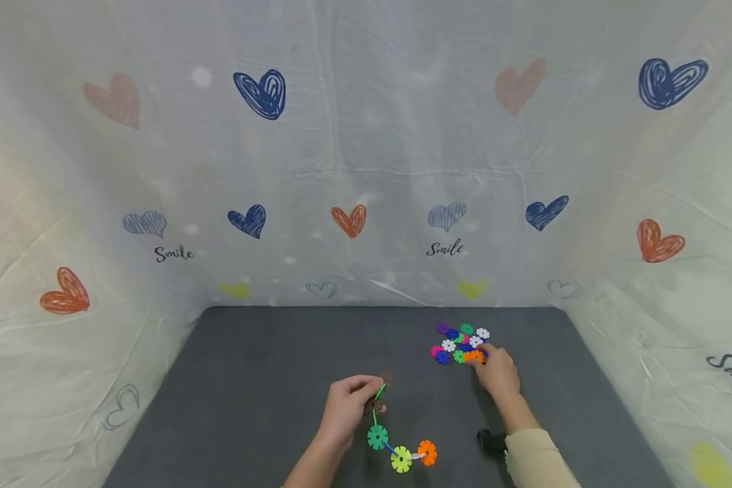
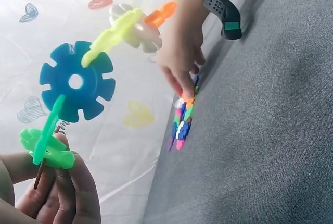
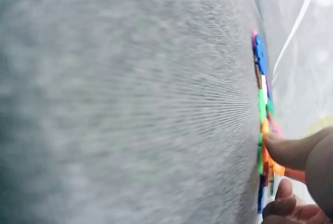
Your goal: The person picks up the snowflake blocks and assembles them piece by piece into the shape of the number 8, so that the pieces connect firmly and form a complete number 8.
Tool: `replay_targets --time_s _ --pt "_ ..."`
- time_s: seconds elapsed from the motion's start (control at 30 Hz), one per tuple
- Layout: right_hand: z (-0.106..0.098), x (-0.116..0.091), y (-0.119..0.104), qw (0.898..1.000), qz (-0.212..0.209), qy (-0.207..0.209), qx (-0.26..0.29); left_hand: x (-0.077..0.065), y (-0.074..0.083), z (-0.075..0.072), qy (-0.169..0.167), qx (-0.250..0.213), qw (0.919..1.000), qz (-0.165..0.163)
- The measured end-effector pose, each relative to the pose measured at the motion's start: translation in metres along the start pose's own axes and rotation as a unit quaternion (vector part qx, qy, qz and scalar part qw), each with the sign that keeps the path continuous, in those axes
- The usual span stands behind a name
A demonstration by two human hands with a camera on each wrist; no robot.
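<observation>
Steadily now, keep both arms light over the dark desk point(image 1: 268, 366), which spreads beneath and beyond your hands. Your left hand point(image 1: 346, 405) pinches one end of the chain, while your right hand point(image 1: 499, 373) reaches farther forward, thumb and fingertips at the near edge of the pile point(image 1: 449, 346); whether they have closed on a piece, you cannot tell from these views. The chain point(image 1: 377, 437) runs from your left fingers back toward you and across between your hands, seemingly off the desk. Hold that end firmly but without squeezing, since the slotted joints would probably twist loose if the tail swung or snagged.

Over at the pile, just ahead of your right fingertips, work from the outside edge: take a single orange disc point(image 1: 472, 356) by its rim, tilting it up so that its neighbours slide off. Best leave a slot free of your fingertips, ready to line up. By your left thumb, the brown disc point(image 2: 39, 174) stands edge-on against a bright green disc point(image 2: 57, 158); brace that joint, as it would likely take the strain first.
</observation>
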State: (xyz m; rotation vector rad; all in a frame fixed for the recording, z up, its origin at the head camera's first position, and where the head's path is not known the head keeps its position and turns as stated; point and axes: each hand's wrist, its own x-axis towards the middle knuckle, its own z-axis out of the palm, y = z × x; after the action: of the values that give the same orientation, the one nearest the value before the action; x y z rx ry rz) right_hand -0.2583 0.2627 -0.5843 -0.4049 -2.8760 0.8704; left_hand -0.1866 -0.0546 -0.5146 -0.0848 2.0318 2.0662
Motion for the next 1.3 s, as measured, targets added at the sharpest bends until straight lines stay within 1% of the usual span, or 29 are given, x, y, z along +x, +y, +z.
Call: replay_targets --time_s 0.13,0.2,0.27,0.33,0.37,0.4,0.47,0.53,0.57,0.6,0.67,0.73,0.83,1.0,1.17,1.23,1.3 --pt "-0.002 -0.006 0.004 1.0 0.013 0.01 0.015 0.001 -0.002 0.001 -0.001 0.0 1.0 -0.001" --pt "-0.003 -0.01 0.003 0.999 0.009 0.025 0.031 0.001 -0.001 0.002 -0.001 0.0 1.0 -0.001" --pt "-0.006 -0.015 -0.002 0.997 -0.005 0.034 0.064 0.0 0.0 0.003 0.0 -0.001 1.0 -0.002" --pt "-0.009 -0.025 -0.014 0.992 -0.023 0.029 0.122 -0.001 0.002 0.003 0.002 0.001 1.0 -0.001" --pt "-0.011 -0.031 -0.023 0.986 -0.029 0.019 0.163 -0.002 0.002 0.004 0.004 0.004 1.0 0.001" --pt "-0.012 -0.038 -0.033 0.977 -0.036 0.004 0.211 -0.002 0.003 0.004 0.006 0.007 1.0 0.004" --pt "-0.015 -0.055 -0.056 0.953 -0.05 -0.033 0.296 -0.003 0.005 0.005 0.014 0.013 0.9997 0.012" --pt "-0.015 -0.074 -0.077 0.933 -0.075 -0.056 0.347 -0.003 0.006 0.006 0.023 0.019 0.9994 0.019" --pt "-0.015 -0.083 -0.086 0.927 -0.094 -0.062 0.359 -0.003 0.007 0.007 0.027 0.02 0.9992 0.023" --pt "-0.014 -0.091 -0.094 0.923 -0.122 -0.061 0.361 -0.003 0.007 0.007 0.031 0.021 0.999 0.026" --pt "-0.013 -0.103 -0.105 0.921 -0.169 -0.042 0.349 -0.003 0.008 0.008 0.035 0.02 0.9987 0.031" --pt "-0.011 -0.11 -0.112 0.918 -0.201 -0.016 0.341 -0.003 0.008 0.009 0.037 0.017 0.9986 0.034" --pt "-0.01 -0.113 -0.116 0.917 -0.223 0.013 0.33 -0.004 0.008 0.009 0.04 0.013 0.9984 0.037" --pt "-0.007 -0.117 -0.116 0.911 -0.266 0.049 0.312 -0.004 0.008 0.01 0.051 0.004 0.9984 0.024" --pt "-0.004 -0.118 -0.114 0.899 -0.306 0.071 0.305 -0.005 0.008 0.011 0.047 -0.002 0.9987 0.021" --pt "-0.004 -0.116 -0.111 0.891 -0.331 0.079 0.301 -0.007 0.009 0.011 0.036 0.003 0.999 0.027" --pt "-0.006 -0.114 -0.109 0.88 -0.362 0.088 0.295 -0.008 0.009 0.01 0.018 0.006 0.9992 0.035"
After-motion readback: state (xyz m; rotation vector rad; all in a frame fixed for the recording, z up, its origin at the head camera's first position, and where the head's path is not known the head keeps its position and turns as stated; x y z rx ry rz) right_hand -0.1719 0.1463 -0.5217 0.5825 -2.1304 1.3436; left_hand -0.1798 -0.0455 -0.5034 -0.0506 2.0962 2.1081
